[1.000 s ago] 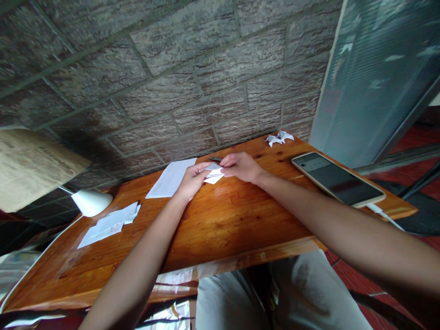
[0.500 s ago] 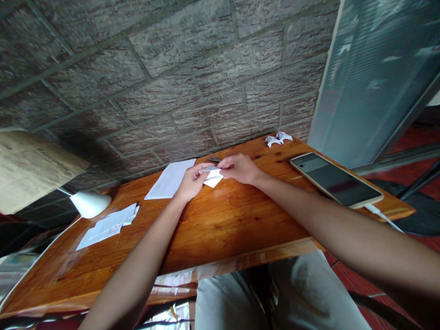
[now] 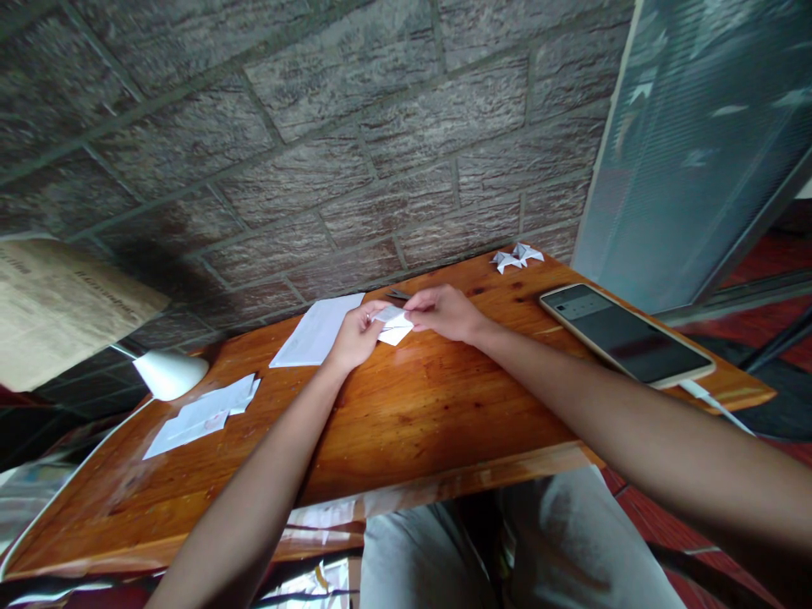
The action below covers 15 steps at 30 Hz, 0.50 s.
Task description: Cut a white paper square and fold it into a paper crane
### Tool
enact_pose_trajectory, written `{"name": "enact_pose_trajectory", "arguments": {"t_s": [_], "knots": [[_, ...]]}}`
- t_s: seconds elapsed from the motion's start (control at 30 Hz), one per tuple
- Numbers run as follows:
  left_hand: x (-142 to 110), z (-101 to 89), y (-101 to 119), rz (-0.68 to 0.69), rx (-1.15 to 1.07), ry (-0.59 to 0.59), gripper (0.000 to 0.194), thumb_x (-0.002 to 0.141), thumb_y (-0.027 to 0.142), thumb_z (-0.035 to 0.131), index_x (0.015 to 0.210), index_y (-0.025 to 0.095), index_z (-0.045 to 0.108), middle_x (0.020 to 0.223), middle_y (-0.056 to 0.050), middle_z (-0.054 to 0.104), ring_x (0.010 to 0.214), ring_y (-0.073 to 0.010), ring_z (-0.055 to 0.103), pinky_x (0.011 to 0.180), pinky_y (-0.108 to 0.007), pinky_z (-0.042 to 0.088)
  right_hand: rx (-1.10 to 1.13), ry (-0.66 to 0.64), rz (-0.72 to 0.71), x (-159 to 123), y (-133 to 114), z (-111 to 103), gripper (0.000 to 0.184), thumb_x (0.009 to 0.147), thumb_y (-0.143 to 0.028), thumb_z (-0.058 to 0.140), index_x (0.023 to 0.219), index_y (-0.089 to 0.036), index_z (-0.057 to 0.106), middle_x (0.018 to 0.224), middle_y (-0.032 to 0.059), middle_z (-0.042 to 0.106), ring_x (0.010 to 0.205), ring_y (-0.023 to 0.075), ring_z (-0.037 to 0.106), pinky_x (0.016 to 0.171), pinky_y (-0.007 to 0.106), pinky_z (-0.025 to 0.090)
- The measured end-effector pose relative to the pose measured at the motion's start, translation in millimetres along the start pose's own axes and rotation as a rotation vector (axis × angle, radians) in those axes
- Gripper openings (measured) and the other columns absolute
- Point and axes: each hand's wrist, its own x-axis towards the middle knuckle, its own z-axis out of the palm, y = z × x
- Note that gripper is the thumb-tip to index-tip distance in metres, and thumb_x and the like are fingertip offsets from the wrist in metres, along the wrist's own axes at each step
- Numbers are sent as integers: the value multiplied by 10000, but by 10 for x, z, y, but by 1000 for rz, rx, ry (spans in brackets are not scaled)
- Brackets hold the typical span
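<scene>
Between my two hands is a small piece of folded white paper (image 3: 396, 326), its lower corner pointing toward me. My left hand (image 3: 356, 337) pinches its left side, thumb on top. On the right side, my right hand (image 3: 442, 311) grips the edge between thumb and fingers. Just behind the hands lie scissors (image 3: 398, 294), partly covered by my right hand. A stack of white paper sheets (image 3: 315, 331) rests flat beside my left hand, toward the wall.
Two folded paper figures (image 3: 518, 256) stand at the table's far right corner. A phone (image 3: 625, 332) with a white cable (image 3: 716, 399) lies at the right edge. Cut paper pieces (image 3: 200, 416) and a lamp with a white base (image 3: 170, 375) are at the left. A stone wall (image 3: 381, 110) borders the back.
The top fold of the paper between my fingers lies a little differently, showing more of its bright face. Both hands keep their hold; the whole view has shifted slightly.
</scene>
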Motion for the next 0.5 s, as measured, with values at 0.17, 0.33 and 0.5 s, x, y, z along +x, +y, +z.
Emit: {"name": "enact_pose_trajectory", "arguments": {"t_s": [0.17,0.33,0.5], "knots": [[-1,-4,3,-8,4,-70,271,795,365,648,956,156,706,799,-31,681,694,-153,560,646,-239,406,-44,21,14,-7,-19,-15,74,756,-172,677,787,-158,743,739,12,732,700,146,697,620,205,565],[5,-7,-59,-35,-25,-14,271,770,377,688,898,138,700,685,-10,636,599,-137,507,565,-236,368,-25,34,19,3,-28,-19,115,784,-235,678,722,-160,737,670,18,717,684,148,690,610,203,559],[9,-12,-82,-8,27,-19,283,803,384,656,950,149,712,729,-27,677,636,-152,549,582,-240,388,-143,23,-33,-6,-49,-37,107,773,-251,691,738,-175,758,665,4,721,676,142,675,637,198,525]]}}
